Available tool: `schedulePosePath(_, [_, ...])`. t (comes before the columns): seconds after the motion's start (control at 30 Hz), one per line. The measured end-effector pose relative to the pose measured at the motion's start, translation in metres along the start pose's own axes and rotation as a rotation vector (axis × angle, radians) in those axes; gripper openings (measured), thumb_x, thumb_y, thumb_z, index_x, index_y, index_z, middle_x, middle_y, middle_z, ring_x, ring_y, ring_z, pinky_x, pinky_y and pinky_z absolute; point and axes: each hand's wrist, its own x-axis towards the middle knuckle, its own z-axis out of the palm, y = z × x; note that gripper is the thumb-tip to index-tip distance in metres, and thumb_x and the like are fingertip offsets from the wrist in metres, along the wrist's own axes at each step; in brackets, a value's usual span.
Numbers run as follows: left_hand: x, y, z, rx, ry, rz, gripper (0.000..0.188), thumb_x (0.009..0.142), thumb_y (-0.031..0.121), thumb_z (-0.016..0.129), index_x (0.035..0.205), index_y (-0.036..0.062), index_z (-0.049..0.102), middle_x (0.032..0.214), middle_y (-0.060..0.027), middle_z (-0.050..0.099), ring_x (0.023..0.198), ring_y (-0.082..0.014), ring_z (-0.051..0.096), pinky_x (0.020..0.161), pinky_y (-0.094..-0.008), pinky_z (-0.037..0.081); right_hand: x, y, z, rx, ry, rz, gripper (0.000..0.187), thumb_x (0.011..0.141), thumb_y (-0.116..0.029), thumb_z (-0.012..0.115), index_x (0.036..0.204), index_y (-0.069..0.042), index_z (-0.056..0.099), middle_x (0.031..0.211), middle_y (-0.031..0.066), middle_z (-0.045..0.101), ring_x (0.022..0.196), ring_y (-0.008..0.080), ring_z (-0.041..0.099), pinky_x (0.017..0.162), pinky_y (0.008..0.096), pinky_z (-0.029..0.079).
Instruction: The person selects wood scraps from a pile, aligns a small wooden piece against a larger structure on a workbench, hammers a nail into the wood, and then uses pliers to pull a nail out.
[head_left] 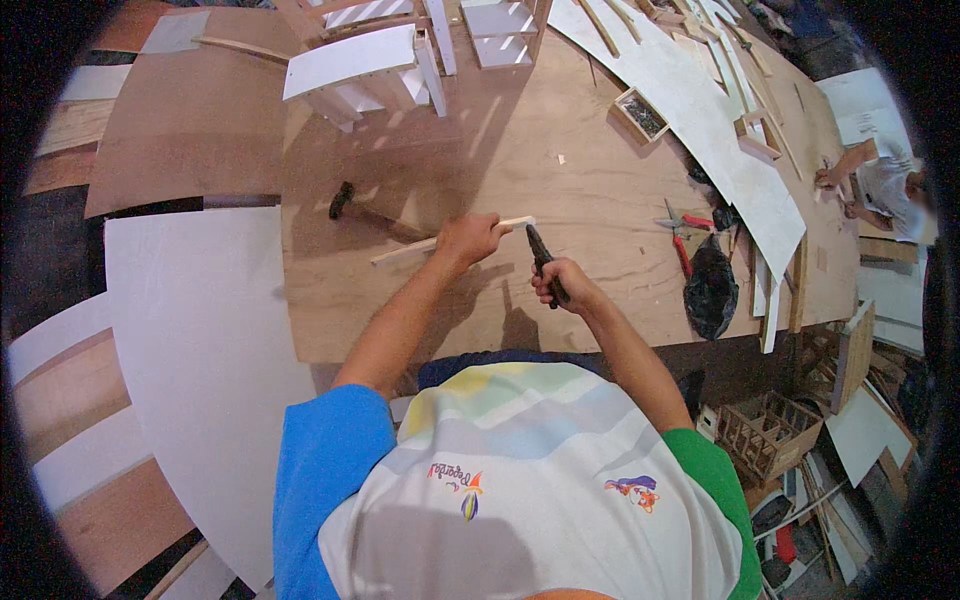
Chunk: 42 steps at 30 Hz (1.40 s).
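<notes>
My left hand (468, 240) is closed round a thin pale wooden strip (405, 252), which slants across the middle of the workbench. In my right hand (567, 284) is a dark pair of pliers (540, 255), held by the handles. Its jaws meet the strip's right end; whether they grip a nail there is too small to tell. A hammer (375, 212) with a dark head lies just beyond the strip, to the left of my left hand. Right of my right hand are red-handled snips (683, 232) and a black plastic bag (711, 290).
White wooden furniture pieces (365, 68) stand at the bench's far left. A wooden box of small dark bits (640, 115) sits by a long white board (745, 190). Another person (885, 185) works at the far right. A large white panel (190, 370) lies left of the plywood bench top (330, 310).
</notes>
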Motion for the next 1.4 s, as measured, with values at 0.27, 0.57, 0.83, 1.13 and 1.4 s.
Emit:
schedulePosePath(0.27, [0.006, -0.004, -0.002, -0.004, -0.01, 0.051, 0.042, 0.086, 0.048, 0.052, 0.091, 0.0091, 0.068, 0.084, -0.018, 0.066, 0.08, -0.0369, 0.064, 0.072, -0.0482, 0.049, -0.011, 0.001, 0.0, 0.257, -0.199, 0.015, 0.026, 0.064, -0.006, 0.049, 0.09, -0.005, 0.046, 0.07, 0.0062, 0.048, 0.055, 0.0148, 0.042, 0.047, 0.0289, 0.038])
schedulePosePath(0.57, [0.029, -0.022, 0.012, 0.0, -0.052, 0.24, 0.049, 0.088, 0.051, 0.048, 0.092, 0.0039, 0.061, 0.083, -0.0217, 0.064, 0.078, -0.0409, 0.062, 0.07, -0.0498, 0.047, -0.014, -0.015, 0.018, -0.179, 0.068, -0.087, 0.013, 0.069, -0.004, 0.051, 0.081, -0.005, 0.049, 0.064, 0.0049, 0.05, 0.05, 0.0146, 0.046, 0.044, 0.0298, 0.038])
schedulePosePath(0.83, [0.046, -0.022, 0.015, -0.023, -0.005, 0.157, 0.047, 0.09, 0.047, 0.047, 0.092, 0.0024, 0.06, 0.085, -0.0232, 0.063, 0.081, -0.0414, 0.061, 0.07, -0.0493, 0.047, -0.006, -0.033, 0.025, -0.71, 0.331, -0.168, 0.007, 0.068, -0.005, 0.052, 0.073, -0.006, 0.047, 0.057, 0.0029, 0.044, 0.045, 0.0125, 0.041, 0.04, 0.0284, 0.034])
schedulePosePath(1.13, [0.031, -0.03, -0.005, -0.11, 0.077, 0.144, 0.046, 0.089, 0.048, 0.049, 0.086, 0.0039, 0.063, 0.077, -0.022, 0.063, 0.075, -0.0398, 0.062, 0.066, -0.0489, 0.047, 0.009, -0.023, 0.023, -0.61, 0.23, -0.216, 0.028, 0.068, -0.002, 0.05, 0.095, 0.001, 0.052, 0.065, 0.0063, 0.051, 0.052, 0.0152, 0.05, 0.047, 0.029, 0.042])
schedulePosePath(1.4, [0.007, -0.027, 0.003, -0.016, 0.19, 0.054, 0.043, 0.088, 0.047, 0.052, 0.086, 0.0052, 0.062, 0.072, -0.0203, 0.062, 0.068, -0.039, 0.062, 0.06, -0.0502, 0.048, 0.009, -0.011, 0.01, -0.414, 0.108, -0.215, 0.045, 0.073, -0.002, 0.05, 0.118, 0.004, 0.045, 0.089, 0.0147, 0.06, 0.07, 0.0213, 0.061, 0.061, 0.0332, 0.053])
